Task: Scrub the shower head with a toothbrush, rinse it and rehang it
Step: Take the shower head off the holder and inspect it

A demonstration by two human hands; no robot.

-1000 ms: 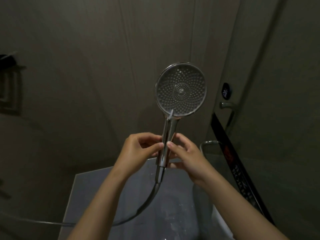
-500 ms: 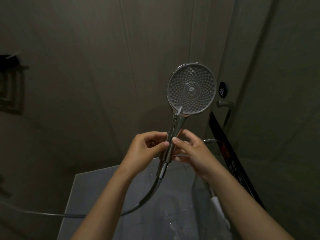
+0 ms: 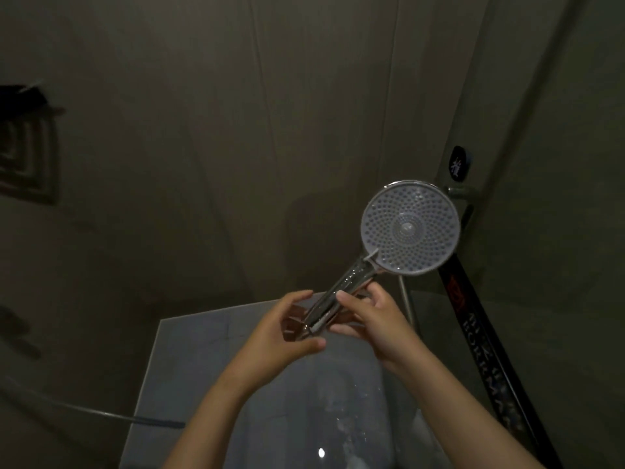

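- Shower head [image 3: 410,227] sits right of centre in the frame. Its round nozzle face is turned towards the camera, and its long axis slants from lower left up to upper right.
- Its chrome handle [image 3: 351,282] runs down into both hands at lower centre.
- The left hand [image 3: 287,336] cups the handle's lower end, fingers curved over it and thumb beneath.
- The right hand [image 3: 375,319] pinches the handle just above, thumb on top and fingers curled under.
- A hose [image 3: 101,414] trails towards the lower left edge.
- Below the hands lies a wet grey ledge [image 3: 189,350].
- Bare dim wall gives open room left of and above the head.
- Close on its right are a dark lettered strip [image 3: 480,350] and a metal bracket [image 3: 460,191].
- A vent [image 3: 27,164] is at far left.
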